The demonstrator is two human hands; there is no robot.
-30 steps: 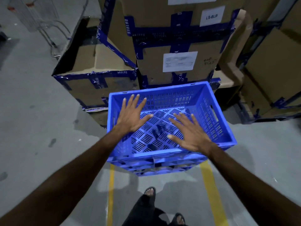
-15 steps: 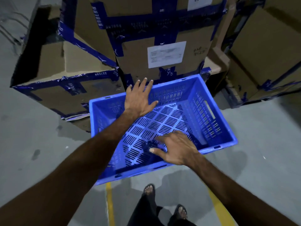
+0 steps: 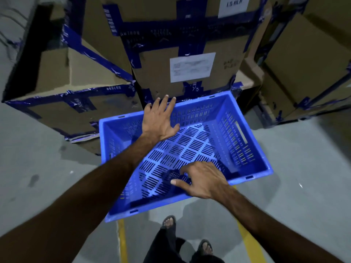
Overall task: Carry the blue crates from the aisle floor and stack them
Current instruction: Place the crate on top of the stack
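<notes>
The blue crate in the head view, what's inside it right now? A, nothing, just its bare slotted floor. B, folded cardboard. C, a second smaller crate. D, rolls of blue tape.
A: the blue crate shows only its own slotted floor, with the left hand spread over its far wall and the right hand at its near rim.

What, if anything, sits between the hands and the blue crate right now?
Nothing visible. The left hand reaches over the blue crate's far rim with fingers straight, and the right hand hangs over its near rim, fingers bent. The crate looks empty, and the cardboard boxes stand behind it, not between.
</notes>
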